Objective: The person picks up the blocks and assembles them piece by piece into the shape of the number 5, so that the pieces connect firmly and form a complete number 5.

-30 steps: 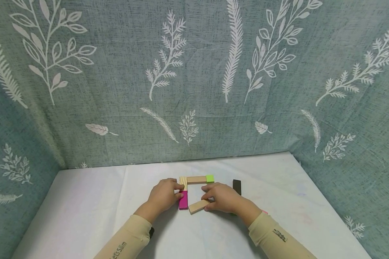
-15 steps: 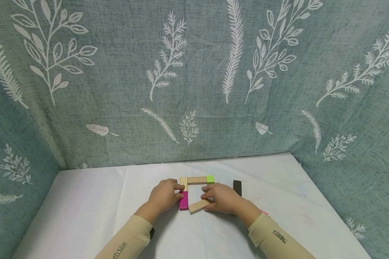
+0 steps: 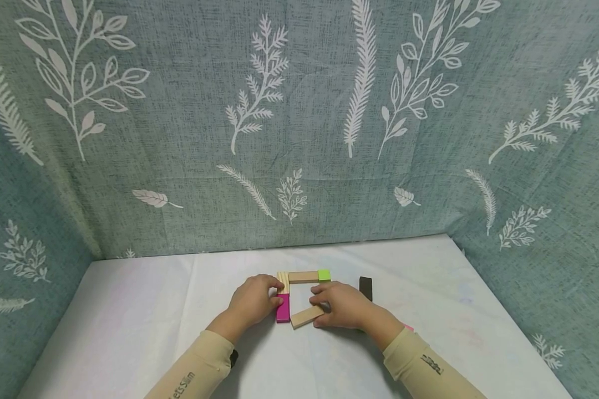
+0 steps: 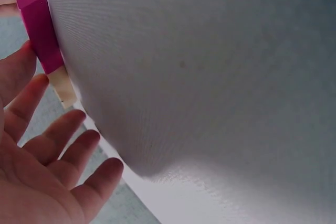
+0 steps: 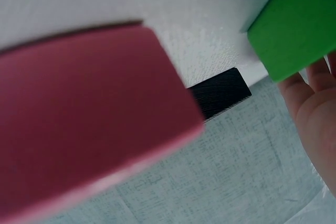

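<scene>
- Head view, arms: the beige left sleeve (image 3: 189, 357) and right sleeve (image 3: 424, 360), both printed with dark marks, slant in from the bottom edge over the white-covered counter (image 3: 130, 321).
- Head view, left hand (image 3: 252, 296): back facing up, fingers toward the right. Its grip is loose and clasps nothing; index finger and thumb touch the left side of the pine block (image 3: 285, 279) and the magenta block (image 3: 283, 312), which lie end to end.
- Head view, right hand (image 3: 344, 305): back facing up, fingers toward the left. Its grip pinches the right end of the near tan block (image 3: 306, 317) between thumb and index finger. This block lies at a slant, its left end just beside the magenta block.
- Head view, surroundings: the far tan block (image 3: 303, 277) joins the pine block to the lime block (image 3: 324, 275). The black block (image 3: 365, 285) lies farther right. Grey-green fabric (image 3: 309, 111) with white leaf sprigs hangs behind and on both sides.
- Left wrist view: thumb and index finger meet the blocks at upper left; the other fingers are spread and slightly bent. White covering fills most of the view.
- Right wrist view: the red block (image 5: 94, 119) looms in front, the black block behind. The green block (image 5: 294, 30) partly hides the right hand, so its grip cannot be told from here.
</scene>
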`<action>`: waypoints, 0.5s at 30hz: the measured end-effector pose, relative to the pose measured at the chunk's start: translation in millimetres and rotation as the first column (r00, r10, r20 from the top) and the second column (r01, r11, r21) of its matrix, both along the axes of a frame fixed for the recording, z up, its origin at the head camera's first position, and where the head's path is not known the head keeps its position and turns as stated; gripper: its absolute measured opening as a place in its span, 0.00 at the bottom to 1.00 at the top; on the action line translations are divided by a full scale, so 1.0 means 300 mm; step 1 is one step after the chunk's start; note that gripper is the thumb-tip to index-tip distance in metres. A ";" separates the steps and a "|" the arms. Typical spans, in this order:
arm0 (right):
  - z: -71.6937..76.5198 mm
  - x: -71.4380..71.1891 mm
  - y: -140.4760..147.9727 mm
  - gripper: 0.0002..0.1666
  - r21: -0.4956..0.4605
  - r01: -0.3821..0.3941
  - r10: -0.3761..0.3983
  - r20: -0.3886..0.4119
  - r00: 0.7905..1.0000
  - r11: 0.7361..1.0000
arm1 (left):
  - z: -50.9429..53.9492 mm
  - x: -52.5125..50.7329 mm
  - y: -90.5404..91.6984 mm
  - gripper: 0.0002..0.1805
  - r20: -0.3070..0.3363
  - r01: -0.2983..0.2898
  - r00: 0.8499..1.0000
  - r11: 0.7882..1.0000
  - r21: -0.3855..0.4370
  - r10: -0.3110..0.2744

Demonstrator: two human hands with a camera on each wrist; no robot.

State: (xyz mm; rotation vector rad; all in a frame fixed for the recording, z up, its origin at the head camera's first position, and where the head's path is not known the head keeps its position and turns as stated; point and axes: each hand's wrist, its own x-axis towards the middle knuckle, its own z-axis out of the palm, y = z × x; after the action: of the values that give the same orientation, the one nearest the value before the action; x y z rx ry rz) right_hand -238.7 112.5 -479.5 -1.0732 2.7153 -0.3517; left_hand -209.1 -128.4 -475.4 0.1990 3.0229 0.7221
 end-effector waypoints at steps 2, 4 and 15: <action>0.002 0.002 -0.004 0.30 0.001 -0.003 0.003 0.004 1.000 1.000 | -0.001 0.001 -0.004 0.15 0.002 -0.001 1.000 1.000 -0.003 0.001; 0.002 0.002 -0.008 0.31 0.001 -0.007 0.007 0.006 1.000 1.000 | -0.002 0.002 -0.009 0.15 0.007 -0.003 1.000 1.000 -0.005 0.003; -0.001 0.005 -0.002 0.30 -0.014 -0.010 0.010 0.007 1.000 1.000 | -0.003 0.001 -0.006 0.16 0.021 0.008 1.000 1.000 -0.008 -0.008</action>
State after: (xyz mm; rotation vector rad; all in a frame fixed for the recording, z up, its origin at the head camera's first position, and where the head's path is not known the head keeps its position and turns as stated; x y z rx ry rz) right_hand -237.2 111.9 -479.9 -1.0865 2.7048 -0.3733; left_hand -208.7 -130.3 -476.2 0.2025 3.0032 0.7068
